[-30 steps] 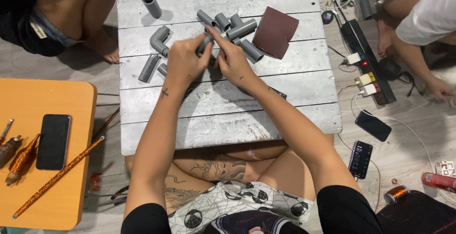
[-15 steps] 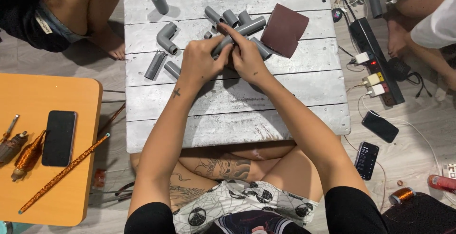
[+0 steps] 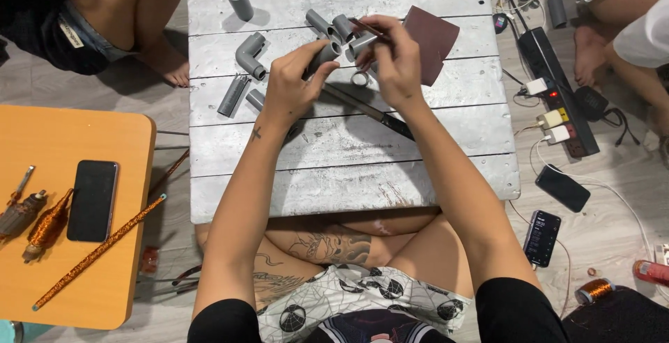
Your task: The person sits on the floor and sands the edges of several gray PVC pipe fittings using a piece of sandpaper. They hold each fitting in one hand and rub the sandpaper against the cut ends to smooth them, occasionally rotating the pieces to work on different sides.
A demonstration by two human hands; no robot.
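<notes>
Head view, looking down on a grey plank bench, centre frame.

Left hand, upper centre: fingers closed round a short grey pipe piece, held just above the bench, open end facing right.

Right hand, just right of it: fingers pinched narrow on a thin dark stick-like tool, tip up-left, and wrapped round a second grey pipe piece. The two pipe ends sit close, nearly touching; can't tell if joined.

On bench under/near hands:
- more grey pipe bits just above the hands, upper centre
- small ring below right hand's fingers
- long dark-handled blade lying diagonal beneath both wrists
- dark red-brown sandpaper sheet, right of the right hand, partly behind it
- grey elbow fitting w/ two short straight pieces below it, left of left hand
- single upright-ish tube, upper left of bench

Left of frame: orange table w/ black phone, copper-wound parts, long copper-coloured rod.

Right of frame, on floor: black power strip w/ chargers, two phones, copper wire spool lower right.

Other persons' legs at upper left and upper right corners.
</notes>
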